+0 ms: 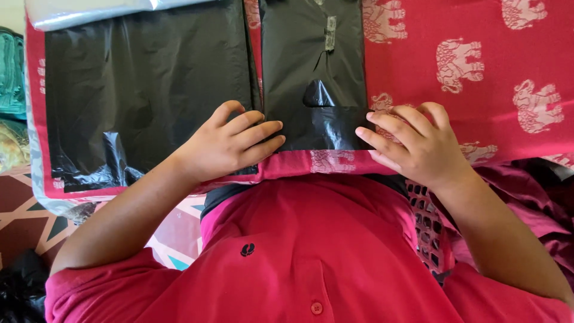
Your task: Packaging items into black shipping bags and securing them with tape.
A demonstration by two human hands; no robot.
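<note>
1. The left hand [230, 143] lies flat and open, fingers spread and pointing right, with the fingertips resting on the near left edge of the small black plastic bag [314, 78]. It grips nothing.
2. The right hand [412, 143] is open with its fingers curled, the tips pressing the near right edge of the same bag. It does not close around anything.
3. The small black plastic bag lies between the two hands on a red cloth [418, 66] printed with pale elephants. A strip of clear tape [330, 33] runs down its upper middle.
4. To the left, a larger black plastic bag [146, 96] lies flat, just beside the small one.
5. Far left, folded green fabric [11, 72] shows at the frame's edge.
6. Near the bottom, the person's red shirt [311, 251] fills the view, above a patterned floor [30, 221].
</note>
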